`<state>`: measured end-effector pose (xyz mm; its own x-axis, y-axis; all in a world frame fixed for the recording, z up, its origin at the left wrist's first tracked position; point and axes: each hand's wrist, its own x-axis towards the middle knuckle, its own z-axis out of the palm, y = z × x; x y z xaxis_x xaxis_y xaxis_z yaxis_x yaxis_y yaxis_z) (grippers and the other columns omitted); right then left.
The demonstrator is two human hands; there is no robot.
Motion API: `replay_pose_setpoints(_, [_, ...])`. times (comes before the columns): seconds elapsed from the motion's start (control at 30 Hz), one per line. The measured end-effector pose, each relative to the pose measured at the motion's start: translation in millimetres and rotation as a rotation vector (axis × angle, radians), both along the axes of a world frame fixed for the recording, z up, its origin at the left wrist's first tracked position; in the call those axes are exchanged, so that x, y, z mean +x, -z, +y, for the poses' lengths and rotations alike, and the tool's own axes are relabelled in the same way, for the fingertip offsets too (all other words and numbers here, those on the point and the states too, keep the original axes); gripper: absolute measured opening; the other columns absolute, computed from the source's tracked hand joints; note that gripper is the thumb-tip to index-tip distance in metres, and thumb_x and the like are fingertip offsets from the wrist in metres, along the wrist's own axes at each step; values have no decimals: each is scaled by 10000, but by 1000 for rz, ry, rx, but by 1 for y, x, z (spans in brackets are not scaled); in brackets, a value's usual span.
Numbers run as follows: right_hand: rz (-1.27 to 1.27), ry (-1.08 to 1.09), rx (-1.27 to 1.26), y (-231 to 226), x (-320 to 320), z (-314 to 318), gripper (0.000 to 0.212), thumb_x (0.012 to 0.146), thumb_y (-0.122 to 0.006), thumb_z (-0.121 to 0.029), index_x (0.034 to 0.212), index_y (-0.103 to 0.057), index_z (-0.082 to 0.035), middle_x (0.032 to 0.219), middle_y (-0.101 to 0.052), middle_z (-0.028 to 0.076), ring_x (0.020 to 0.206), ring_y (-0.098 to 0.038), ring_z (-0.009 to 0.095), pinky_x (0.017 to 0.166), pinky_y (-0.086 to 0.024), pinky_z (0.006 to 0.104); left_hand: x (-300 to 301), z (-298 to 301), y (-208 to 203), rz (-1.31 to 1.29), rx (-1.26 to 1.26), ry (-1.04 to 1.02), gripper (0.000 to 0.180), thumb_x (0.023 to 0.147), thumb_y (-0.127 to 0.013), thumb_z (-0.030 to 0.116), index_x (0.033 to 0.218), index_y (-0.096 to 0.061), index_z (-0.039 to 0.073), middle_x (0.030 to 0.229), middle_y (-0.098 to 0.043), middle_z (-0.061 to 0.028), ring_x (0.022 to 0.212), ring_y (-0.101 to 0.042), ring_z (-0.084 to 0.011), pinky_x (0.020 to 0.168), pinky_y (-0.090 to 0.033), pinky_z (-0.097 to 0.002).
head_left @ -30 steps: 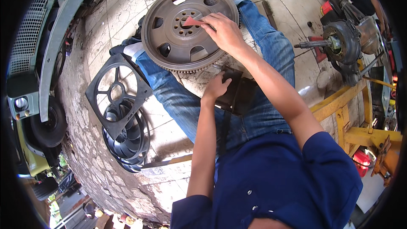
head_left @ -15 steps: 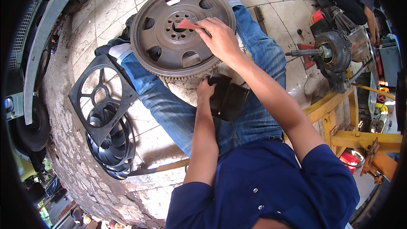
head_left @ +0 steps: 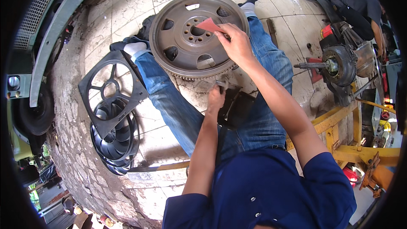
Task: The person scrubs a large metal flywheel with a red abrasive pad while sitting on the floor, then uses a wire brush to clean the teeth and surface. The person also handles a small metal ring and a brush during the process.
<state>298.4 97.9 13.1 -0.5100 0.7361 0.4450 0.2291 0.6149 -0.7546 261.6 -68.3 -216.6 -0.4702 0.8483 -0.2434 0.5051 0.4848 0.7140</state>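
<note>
A large steel flywheel [head_left: 182, 46] with a toothed rim, several bolt holes and wide openings stands tilted between my outstretched legs. Above its right half is my right hand [head_left: 237, 44], thumb and fingers pinched on a reddish piece of sandpaper [head_left: 209, 25], which hangs over the hub. My left hand [head_left: 216, 99] is closed just below the toothed near edge, round something small that I cannot make out. Beside that hand, between my thighs, lies a dark, flat-sided piece [head_left: 241, 109] resembling a folded panel or open box.
To the left, a black fan shroud [head_left: 95, 85] leans on a black fan [head_left: 116, 142]. A greasy axle assembly [head_left: 337, 65] and a yellow metal frame [head_left: 364, 154] are on the right. Another person [head_left: 358, 6] bends over at the far right. Vehicle bodywork [head_left: 55, 38] borders the left.
The whole view has shifted, so the flywheel and legs appear farther right. My right hand still pinches the sandpaper, which now shows more of its face. My left hand remains low by the rim.
</note>
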Motion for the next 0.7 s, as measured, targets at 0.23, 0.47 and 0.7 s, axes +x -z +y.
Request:
replay_pose_setpoints(0.23, [56,-95,-160,2,2,14,282,890,-680,-171,1108,-647,5,1039,-674,177,841,-684,303,722,-547,361,18,-19,-58,152,473,250,361,719,-651,-47,1061,-543,-7,1102,-551,-230,1037,-510,-465,928,-433,-515])
replay_pose_setpoints(0.47, [156,-100,-281,-1,6,16,302,899,-683,-158,1132,-632,28,1049,-683,194,878,-702,260,747,-563,326,22,-40,-140,58,575,304,392,711,-643,-104,1080,-556,-5,1043,-569,-195,996,-539,-411,870,-468,-447])
replay_pose_setpoints(0.7, [262,-202,-388,17,7,34,360,915,-679,-160,1183,-597,67,1036,-693,178,856,-673,149,748,-528,292,16,-66,-238,31,593,245,225,874,-612,-9,1092,-559,-11,1041,-593,-150,946,-602,-250,834,-489,-356])
